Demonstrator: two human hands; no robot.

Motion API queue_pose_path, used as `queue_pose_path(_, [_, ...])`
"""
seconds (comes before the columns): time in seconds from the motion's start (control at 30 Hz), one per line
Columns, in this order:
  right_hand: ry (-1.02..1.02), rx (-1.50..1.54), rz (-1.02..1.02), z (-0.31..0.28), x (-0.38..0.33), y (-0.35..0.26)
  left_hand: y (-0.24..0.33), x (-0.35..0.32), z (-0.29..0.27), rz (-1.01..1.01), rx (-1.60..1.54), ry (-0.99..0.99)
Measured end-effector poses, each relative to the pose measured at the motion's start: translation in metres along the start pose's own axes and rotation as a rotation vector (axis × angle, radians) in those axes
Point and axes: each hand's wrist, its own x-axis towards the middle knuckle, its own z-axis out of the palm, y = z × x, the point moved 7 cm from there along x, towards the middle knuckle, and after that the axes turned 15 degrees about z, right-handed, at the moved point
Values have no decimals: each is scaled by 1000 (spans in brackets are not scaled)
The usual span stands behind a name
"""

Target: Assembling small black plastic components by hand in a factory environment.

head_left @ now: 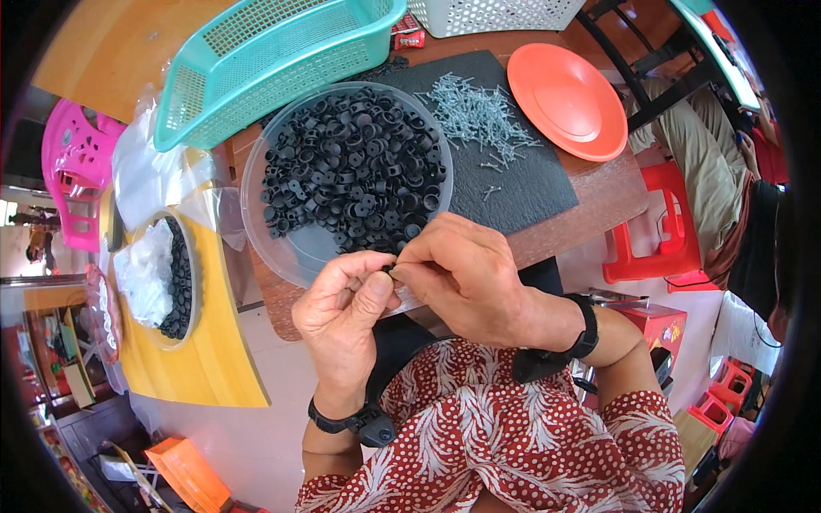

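Note:
My left hand and my right hand meet just in front of a clear round tub. Both are closed, with fingertips pinched on a small black plastic part, mostly hidden by the fingers. Many small black plastic parts of the same look, round and cup-like, fill the tub; its bottom shows bare at the near left. To the right of it, a heap of silver screws lies on a dark mat, a few of them strayed toward the near side.
A teal basket stands behind the tub, a white basket farther back. An orange-red plate sits at the table's right. On the yellow board at left stands another tub with black parts and plastic bags. A red stool and a seated person are to the right.

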Motion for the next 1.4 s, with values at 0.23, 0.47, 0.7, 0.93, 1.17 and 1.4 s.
queue_pose_path(0.23, [-62, 71, 164, 8, 0, 7, 3, -1, -6, -12, -6, 27])
queue_pose_path(0.47, [-17, -188, -31, 7, 30, 2, 9, 4, -31, 102, 10, 180])
queue_pose_path(0.7, [-121, -605, -325, 52, 52, 14, 12, 4, -40, 121, 20, 220])
queue_pose_path(0.93, [-126, -632, -371, 58, 47, 12, 13, 3, -45, 114, 6, 239])
queue_pose_path(1.17, [-9, -255, -146, 35, 40, 12, 13, 5, -40, 144, 12, 237])
queue_pose_path(1.4, [-69, -95, 101, 33, 26, 17, 5, 7, -31, 165, -21, 193])
